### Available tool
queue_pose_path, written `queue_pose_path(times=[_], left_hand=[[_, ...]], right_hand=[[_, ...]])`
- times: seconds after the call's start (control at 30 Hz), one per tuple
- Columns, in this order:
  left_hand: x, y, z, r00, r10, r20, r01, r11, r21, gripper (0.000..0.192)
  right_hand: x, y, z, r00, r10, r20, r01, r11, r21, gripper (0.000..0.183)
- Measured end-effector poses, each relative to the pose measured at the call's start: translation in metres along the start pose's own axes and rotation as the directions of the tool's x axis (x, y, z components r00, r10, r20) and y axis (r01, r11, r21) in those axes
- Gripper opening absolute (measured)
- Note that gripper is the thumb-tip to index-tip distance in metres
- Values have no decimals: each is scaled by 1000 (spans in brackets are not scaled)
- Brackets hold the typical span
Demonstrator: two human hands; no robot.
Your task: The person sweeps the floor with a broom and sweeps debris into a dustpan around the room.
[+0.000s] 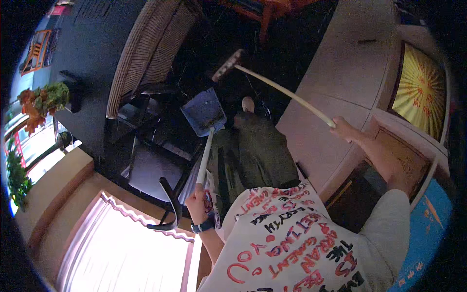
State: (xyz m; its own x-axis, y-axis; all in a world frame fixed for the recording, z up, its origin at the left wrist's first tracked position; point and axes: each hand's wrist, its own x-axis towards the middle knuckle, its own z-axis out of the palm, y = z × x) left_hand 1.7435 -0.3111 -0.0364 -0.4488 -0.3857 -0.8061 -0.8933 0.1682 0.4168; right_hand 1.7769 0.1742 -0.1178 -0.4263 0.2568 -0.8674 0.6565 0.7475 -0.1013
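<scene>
My left hand (197,206), with a watch on its wrist, grips the white handle (206,157) of a long-handled dustpan. The blue-grey pan (204,111) lies low in front of my legs, with dark specks and patches inside it. In my right hand (344,129) is the end of a pale broom handle (288,93), held out to the right. Its broom head (227,65) is at the dark floor (284,58), beyond the pan and apart from it. One of my feet (248,104) shows just right of the pan.
At left stand a ribbed wicker-like chair or screen (153,51) and a dark-framed chair with a grey seat (155,169) and curved armrest (173,208). A pale tiled wall or ledge (328,80) runs along the right. Orange wooden furniture (264,22) stands ahead.
</scene>
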Motion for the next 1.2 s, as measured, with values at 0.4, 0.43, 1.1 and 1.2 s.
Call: queue_pose_path(times=[0.4, 0.43, 1.1, 1.2], left_hand=[[7, -11, 1, 988, -120, 102, 114, 991, 68, 40], [5, -9, -3, 981, -135, 138, 125, 989, 80, 40], [33, -9, 21, 983, -165, 81, 128, 929, 347, 27], [38, -12, 12, 984, -165, 64, 135, 936, 325, 17]], right_hand=[[118, -117, 106, 942, -312, -122, 333, 914, 231, 15], [123, -130, 118, 913, -365, -182, 397, 896, 196, 14], [138, -87, 149, 999, -39, -19, 43, 960, 278, 36], [64, -96, 140, 982, -156, 104, 132, 969, 209, 36]])
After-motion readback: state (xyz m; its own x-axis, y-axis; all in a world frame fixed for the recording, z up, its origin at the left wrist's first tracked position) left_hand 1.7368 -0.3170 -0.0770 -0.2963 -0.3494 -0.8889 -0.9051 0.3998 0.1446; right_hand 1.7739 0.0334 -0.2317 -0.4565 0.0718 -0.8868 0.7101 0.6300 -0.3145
